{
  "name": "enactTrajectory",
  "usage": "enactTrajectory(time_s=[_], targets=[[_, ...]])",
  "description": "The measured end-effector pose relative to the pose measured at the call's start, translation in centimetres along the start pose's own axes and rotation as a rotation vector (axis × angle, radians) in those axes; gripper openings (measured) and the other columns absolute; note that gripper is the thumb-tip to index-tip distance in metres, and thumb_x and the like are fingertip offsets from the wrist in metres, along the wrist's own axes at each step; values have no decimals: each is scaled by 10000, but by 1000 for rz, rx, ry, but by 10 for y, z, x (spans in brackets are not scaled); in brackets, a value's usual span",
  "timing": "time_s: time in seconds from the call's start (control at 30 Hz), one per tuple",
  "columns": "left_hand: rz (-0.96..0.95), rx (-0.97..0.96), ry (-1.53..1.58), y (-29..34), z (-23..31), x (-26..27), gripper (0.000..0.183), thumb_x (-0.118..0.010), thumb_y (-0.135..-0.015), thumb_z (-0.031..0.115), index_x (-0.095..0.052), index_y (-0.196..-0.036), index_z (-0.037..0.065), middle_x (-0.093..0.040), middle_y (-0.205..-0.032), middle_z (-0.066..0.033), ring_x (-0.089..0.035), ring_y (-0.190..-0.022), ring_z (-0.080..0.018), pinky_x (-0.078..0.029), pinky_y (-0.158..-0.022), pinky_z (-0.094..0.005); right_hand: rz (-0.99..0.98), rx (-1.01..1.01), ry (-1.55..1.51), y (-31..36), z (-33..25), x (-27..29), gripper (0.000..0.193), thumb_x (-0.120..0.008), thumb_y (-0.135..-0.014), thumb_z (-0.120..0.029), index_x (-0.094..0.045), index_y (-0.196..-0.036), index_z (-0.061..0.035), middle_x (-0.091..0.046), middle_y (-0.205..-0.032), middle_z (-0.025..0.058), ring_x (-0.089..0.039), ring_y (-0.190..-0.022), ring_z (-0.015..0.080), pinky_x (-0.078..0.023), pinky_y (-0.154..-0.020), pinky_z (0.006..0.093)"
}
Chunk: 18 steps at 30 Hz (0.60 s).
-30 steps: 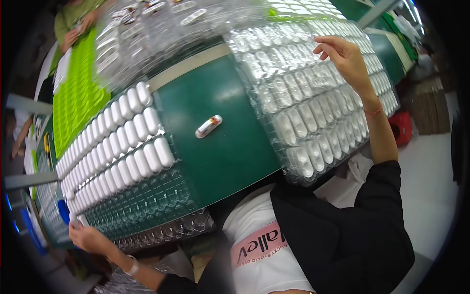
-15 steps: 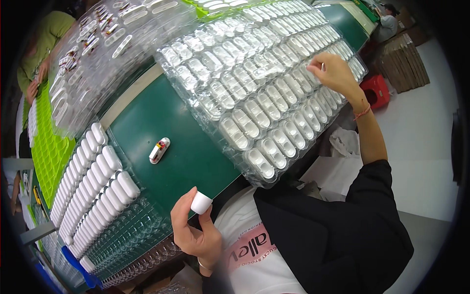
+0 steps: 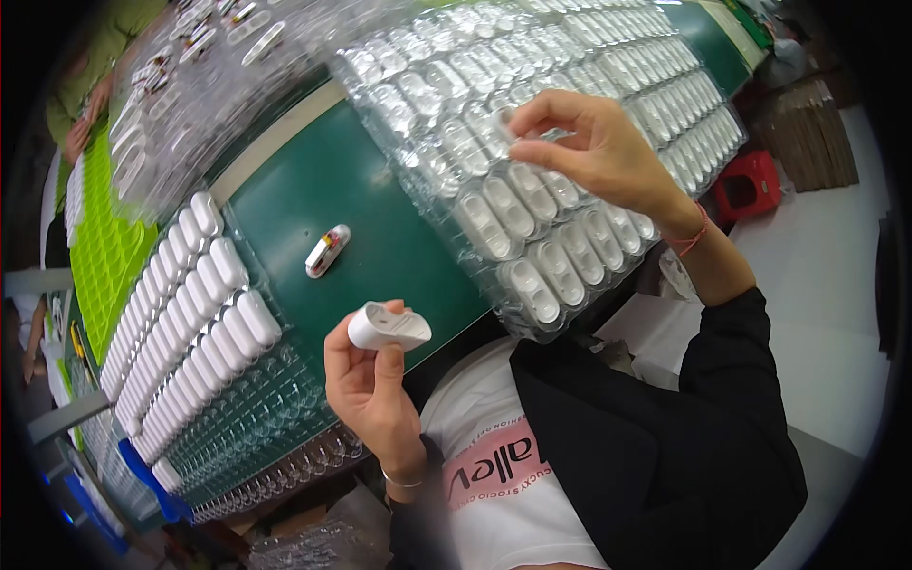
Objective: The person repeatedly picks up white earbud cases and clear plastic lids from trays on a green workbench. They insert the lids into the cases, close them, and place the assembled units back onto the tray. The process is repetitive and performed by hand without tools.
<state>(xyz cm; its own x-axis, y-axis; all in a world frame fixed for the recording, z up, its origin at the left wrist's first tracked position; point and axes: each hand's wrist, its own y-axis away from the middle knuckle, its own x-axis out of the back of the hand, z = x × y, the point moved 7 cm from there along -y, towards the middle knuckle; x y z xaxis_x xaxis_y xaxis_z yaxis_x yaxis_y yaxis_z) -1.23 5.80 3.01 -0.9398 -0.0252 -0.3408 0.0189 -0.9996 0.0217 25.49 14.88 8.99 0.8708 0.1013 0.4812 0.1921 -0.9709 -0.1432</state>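
My left hand (image 3: 372, 394) is closed on a white oval plastic shell (image 3: 388, 329), its hollow side now facing up between thumb and fingers. My right hand (image 3: 608, 157) hovers above the clear trays, thumb and forefinger pinched on a small whitish translucent piece (image 3: 503, 125), blurred at its edges. Under that hand lies a clear blister tray (image 3: 486, 228) with rows of white oval shells in its pockets. On the green tabletop (image 3: 399, 261), between the two hands and the left tray, sits a small white part with red, yellow and dark components (image 3: 328, 251).
At left, rows of closed white oval cases (image 3: 249, 323) stand in another clear tray. Stacked trays with wired parts (image 3: 190, 57) and a lime-green mat (image 3: 100, 247) are farther left. A co-worker's hands (image 3: 85, 119) are beyond. A red stool (image 3: 748, 185) stands at right.
My right hand has come left and nearer over the trays, still pinching the small piece. My left hand has risen and turned the white shell so its hollow shows.
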Motion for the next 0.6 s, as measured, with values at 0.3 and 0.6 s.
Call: enactTrajectory(time_s=[0.3, 0.6], targets=[[110, -167, -9, -4, 9, 6, 333, -547, -976, 125, -427, -1234, -49, -523, -1303, -271, -587, -1113, -223, -485, -947, -347, -408, -20, -333, -7, -43, -109, 358, -702, -811, 49, -659, -1160, -19, -620, -1203, 125, -605, -1078, 159, -547, -849, 265], [75, -175, -11, -6, 0, 4, 339, -591, -935, 38, -411, -1214, -31, -560, -1270, -288, -592, -1134, -221, -494, -947, -321, -376, -47, -366, -5, -35, -119, 305, -716, -823, -51, -679, -1124, -24, -701, -1032, 80, -640, -888, 111, -564, -725, 265]])
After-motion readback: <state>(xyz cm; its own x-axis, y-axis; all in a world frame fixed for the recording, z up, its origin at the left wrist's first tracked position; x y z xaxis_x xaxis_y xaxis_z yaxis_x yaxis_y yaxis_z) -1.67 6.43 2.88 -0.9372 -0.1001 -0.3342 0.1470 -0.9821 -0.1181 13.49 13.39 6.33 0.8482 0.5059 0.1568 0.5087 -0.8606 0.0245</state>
